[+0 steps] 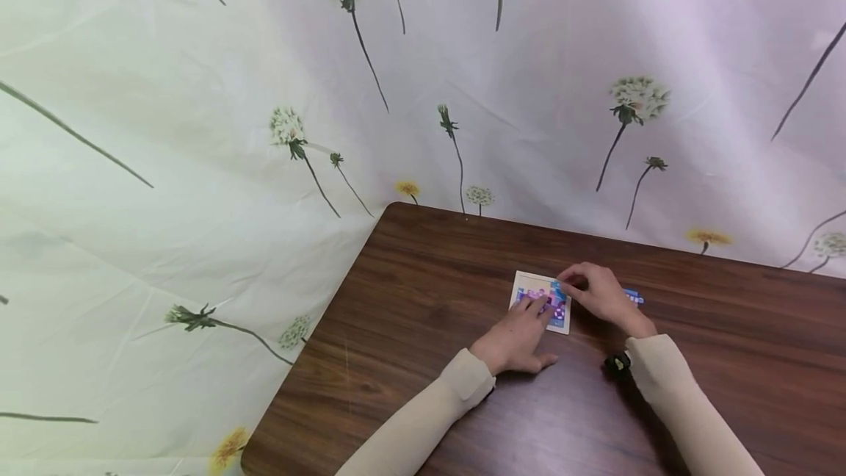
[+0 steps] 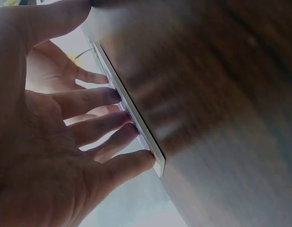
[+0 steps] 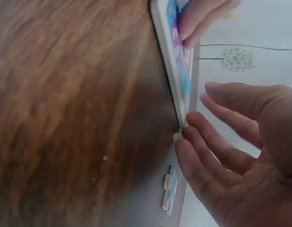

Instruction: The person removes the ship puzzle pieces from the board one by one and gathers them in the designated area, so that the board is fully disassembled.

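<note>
A small square picture puzzle in a white frame [image 1: 522,281] lies on the table, blue, pink and purple inside. My left hand [image 1: 518,333] rests its extended fingertips on the picture's lower part, thumb spread out to the side. In the left wrist view, the fingers [image 2: 96,130] reach over the near edge of the frame [image 2: 132,111]. At the puzzle's upper right corner is my right hand [image 1: 595,296], fingers gently bent. The right wrist view shows its fingertips touching the frame's corner [image 3: 181,113], thumb held apart. My hands cover part of the picture.
Loose blue pieces [image 1: 633,296] lie on the dark wooden table [image 1: 410,300] just beyond the right hand, partly hidden by it. A flower-printed cloth [image 1: 396,94] hangs behind the table and along its left side. A black device [image 1: 617,363] sits at the right wrist.
</note>
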Demonstrator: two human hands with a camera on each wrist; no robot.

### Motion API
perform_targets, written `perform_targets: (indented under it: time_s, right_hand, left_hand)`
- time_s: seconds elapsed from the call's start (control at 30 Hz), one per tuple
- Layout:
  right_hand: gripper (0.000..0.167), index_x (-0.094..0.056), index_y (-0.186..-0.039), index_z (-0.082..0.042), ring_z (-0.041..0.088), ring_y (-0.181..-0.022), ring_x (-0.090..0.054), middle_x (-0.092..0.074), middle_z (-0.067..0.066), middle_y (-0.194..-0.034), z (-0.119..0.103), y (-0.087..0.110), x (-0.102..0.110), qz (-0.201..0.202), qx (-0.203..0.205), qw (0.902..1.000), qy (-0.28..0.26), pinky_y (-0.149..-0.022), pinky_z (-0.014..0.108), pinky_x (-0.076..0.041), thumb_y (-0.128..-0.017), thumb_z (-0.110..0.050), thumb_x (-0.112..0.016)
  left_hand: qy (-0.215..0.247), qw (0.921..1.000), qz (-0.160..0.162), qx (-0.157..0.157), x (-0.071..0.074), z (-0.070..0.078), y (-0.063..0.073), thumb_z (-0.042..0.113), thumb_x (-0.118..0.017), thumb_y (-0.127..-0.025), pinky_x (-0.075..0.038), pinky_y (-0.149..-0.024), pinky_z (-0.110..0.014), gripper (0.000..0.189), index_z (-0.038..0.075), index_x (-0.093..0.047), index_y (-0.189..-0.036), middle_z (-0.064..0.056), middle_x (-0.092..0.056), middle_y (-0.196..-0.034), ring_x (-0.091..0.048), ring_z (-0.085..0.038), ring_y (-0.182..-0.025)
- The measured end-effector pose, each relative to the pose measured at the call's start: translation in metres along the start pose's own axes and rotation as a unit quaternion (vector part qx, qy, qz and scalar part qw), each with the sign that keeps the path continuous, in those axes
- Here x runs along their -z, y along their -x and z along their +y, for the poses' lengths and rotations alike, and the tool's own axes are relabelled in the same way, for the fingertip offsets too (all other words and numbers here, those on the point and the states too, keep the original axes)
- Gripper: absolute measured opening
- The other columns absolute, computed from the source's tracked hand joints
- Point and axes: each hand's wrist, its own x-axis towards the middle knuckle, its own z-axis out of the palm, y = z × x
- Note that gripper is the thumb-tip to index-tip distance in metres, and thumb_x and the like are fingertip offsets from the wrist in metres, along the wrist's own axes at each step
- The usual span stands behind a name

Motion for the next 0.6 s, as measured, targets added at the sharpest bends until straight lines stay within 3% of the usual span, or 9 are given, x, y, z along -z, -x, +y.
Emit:
perform_targets:
  time_s: [0.23, 0.4, 0.6]
  right_hand:
    - [0.012, -0.08, -0.106, -0.009, 0.031, -0.1, -0.065, -0.07, 0.014, -0.108, -0.0011, -0.0025, -0.0026, -0.02, 0.041, 0.9988, 0.015, -0.087, 0.052, -0.054, -0.096, -0.01, -0.075]
    - [0.016, -0.079, -0.109, -0.009, 0.038, -0.11, -0.061, -0.064, 0.019, -0.119, -0.0031, -0.0029, -0.0035, -0.04, 0.024, 0.9987, 0.019, -0.094, 0.058, -0.05, -0.095, -0.015, -0.076]
    - [0.015, -0.078, -0.108, -0.007, 0.042, -0.116, -0.059, -0.065, 0.022, -0.122, -0.0045, 0.0022, -0.0074, -0.04, -0.002, 0.9991, 0.012, -0.103, 0.065, -0.046, -0.094, -0.014, -0.077]
  left_hand:
    - [-0.036, 0.9993, 0.008, -0.004, 0.0026, 0.0019, 0.003, 0.063, -0.061, -0.097, -0.028, -0.129, -0.033, 0.09, 0.007, -0.035, -0.162, -0.012, -0.032, -0.171, -0.036, -0.024, -0.156]
    - [-0.054, 0.9985, 0.01, -0.006, 0.0052, 0.002, 0.0032, 0.064, -0.06, -0.097, -0.03, -0.129, -0.035, 0.091, 0.005, -0.034, -0.162, -0.013, -0.033, -0.17, -0.036, -0.025, -0.156]
    - [-0.026, 0.9996, -0.012, -0.005, 0.0023, 0.0029, 0.0043, 0.063, -0.058, -0.099, -0.026, -0.131, -0.035, 0.089, 0.008, -0.032, -0.164, -0.01, -0.028, -0.173, -0.031, -0.024, -0.159]
